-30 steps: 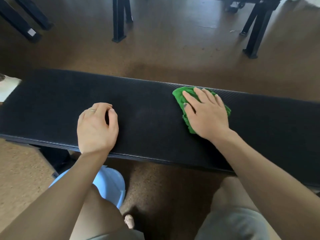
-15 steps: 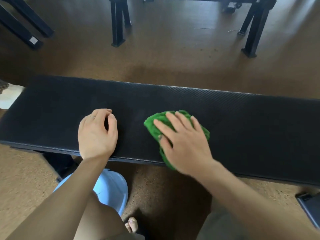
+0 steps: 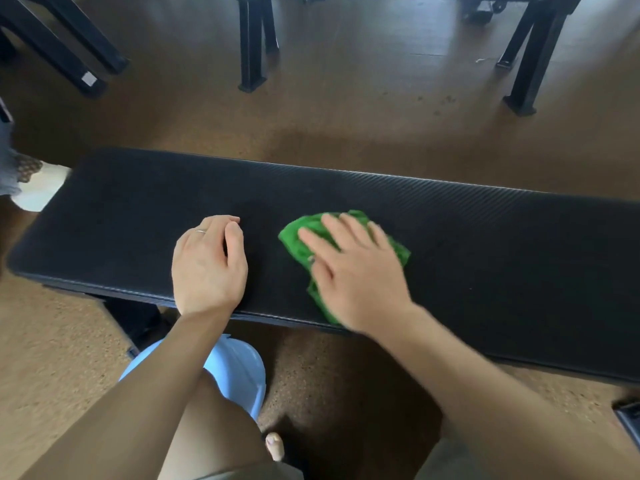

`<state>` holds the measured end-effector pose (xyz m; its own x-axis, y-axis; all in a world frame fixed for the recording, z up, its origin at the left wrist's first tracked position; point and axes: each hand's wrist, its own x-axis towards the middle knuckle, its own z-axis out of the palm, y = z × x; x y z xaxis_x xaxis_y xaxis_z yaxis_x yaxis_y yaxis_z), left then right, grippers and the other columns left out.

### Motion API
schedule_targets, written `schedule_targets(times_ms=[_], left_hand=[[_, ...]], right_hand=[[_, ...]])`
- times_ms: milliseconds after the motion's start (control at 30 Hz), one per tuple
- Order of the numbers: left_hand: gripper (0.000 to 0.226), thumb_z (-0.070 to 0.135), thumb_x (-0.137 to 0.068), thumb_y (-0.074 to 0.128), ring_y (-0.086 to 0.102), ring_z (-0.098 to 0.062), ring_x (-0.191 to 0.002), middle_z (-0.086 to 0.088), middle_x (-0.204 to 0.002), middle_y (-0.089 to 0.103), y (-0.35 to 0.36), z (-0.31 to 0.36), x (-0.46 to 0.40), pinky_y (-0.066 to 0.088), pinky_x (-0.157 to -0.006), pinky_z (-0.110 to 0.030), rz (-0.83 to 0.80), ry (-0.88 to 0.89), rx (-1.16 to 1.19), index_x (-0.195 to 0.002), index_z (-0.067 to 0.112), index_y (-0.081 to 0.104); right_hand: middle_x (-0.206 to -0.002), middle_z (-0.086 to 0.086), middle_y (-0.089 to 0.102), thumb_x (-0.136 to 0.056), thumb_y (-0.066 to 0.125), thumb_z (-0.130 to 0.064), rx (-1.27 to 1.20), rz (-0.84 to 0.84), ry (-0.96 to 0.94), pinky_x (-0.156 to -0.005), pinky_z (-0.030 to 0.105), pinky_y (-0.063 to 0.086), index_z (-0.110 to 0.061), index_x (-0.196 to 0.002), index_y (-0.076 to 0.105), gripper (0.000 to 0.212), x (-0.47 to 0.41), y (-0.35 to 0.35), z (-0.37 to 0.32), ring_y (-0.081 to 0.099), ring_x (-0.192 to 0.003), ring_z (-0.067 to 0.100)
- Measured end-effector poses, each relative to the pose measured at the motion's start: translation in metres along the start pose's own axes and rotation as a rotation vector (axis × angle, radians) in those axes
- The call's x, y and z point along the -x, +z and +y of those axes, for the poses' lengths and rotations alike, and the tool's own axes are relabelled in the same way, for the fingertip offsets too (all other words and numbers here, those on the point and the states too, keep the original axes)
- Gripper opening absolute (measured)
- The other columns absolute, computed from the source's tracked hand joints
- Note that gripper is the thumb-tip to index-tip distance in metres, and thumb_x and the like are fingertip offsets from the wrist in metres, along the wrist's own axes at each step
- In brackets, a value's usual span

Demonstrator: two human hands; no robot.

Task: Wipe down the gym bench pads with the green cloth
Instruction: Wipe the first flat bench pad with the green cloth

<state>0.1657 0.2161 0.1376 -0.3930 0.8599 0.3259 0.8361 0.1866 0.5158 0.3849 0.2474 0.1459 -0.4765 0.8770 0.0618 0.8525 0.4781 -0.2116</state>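
Green cloth (image 3: pixel 301 237): bunched, soft, light; judged to crumple and slide easily on the textured pad, so best held by flat downward pressure over its middle, not pinched at an edge. It lies on the bench pad (image 3: pixel 485 244), about mid-length, closer to the near edge than the far one, one fold reaching down to that near edge.

Right hand (image 3: pixel 356 271): laid flat on top of the cloth, fingers straight and spread, pointing up-left. Grip here is a wide open palm pressing down, nothing curled round the fabric. Cloth shows beyond the fingertips on the left and past the little-finger side on the right; the rest is hidden beneath the palm. Hand outline is blurred.

Left hand (image 3: pixel 207 268): resting on the bare worktop just left of the cloth, not touching it, fingers loosely curled under, holding nothing. A ring (image 3: pixel 201 231) on one finger. Judged to be bracing.

Pad: black, woven-look surface; no visible wet trail, so wiped area cannot be told.

Surroundings: brown floor (image 3: pixel 346 116), black frame legs (image 3: pixel 252 46) beyond the bench, a pale blue object (image 3: pixel 239 372) under the near edge.
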Motion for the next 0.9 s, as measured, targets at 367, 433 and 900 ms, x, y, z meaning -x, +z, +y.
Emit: schedule_targets(times_ms=[367,433,900], left_hand=[[0.041,0.029,-0.105,0.032,0.061,-0.026,-0.096,0.005,-0.112,0.073,0.004,0.004,-0.002,0.048,-0.094,-0.046,0.036,-0.057,-0.023,-0.096,0.014,0.069],[0.042,0.029,-0.103,0.031,0.06,-0.025,-0.099,0.006,-0.113,0.073,0.003,0.004,-0.001,0.047,-0.096,-0.044,0.042,-0.062,-0.01,-0.096,0.015,0.07],[0.04,0.03,-0.104,0.033,0.062,-0.023,-0.105,0.008,-0.104,0.073,0.005,0.002,0.0,0.044,-0.102,-0.041,0.079,-0.104,-0.025,-0.103,0.019,0.072]], right_hand=[[-0.169,0.011,0.024,-0.107,0.031,-0.041,0.058,-0.063,0.092,-0.124,0.059,0.011,-0.027,-0.161,0.029,0.057,-0.087,0.002,-0.021,0.019,-0.154,0.036],[-0.166,0.009,0.031,-0.106,0.03,-0.04,0.036,-0.088,-0.068,-0.124,0.057,0.015,-0.028,-0.159,0.036,0.055,-0.099,0.005,-0.04,0.025,-0.152,0.034],[-0.158,0.011,0.037,-0.107,0.03,-0.041,0.095,-0.012,0.222,-0.121,0.057,0.018,-0.019,-0.156,0.036,0.054,-0.099,-0.001,0.003,0.028,-0.148,0.036]])
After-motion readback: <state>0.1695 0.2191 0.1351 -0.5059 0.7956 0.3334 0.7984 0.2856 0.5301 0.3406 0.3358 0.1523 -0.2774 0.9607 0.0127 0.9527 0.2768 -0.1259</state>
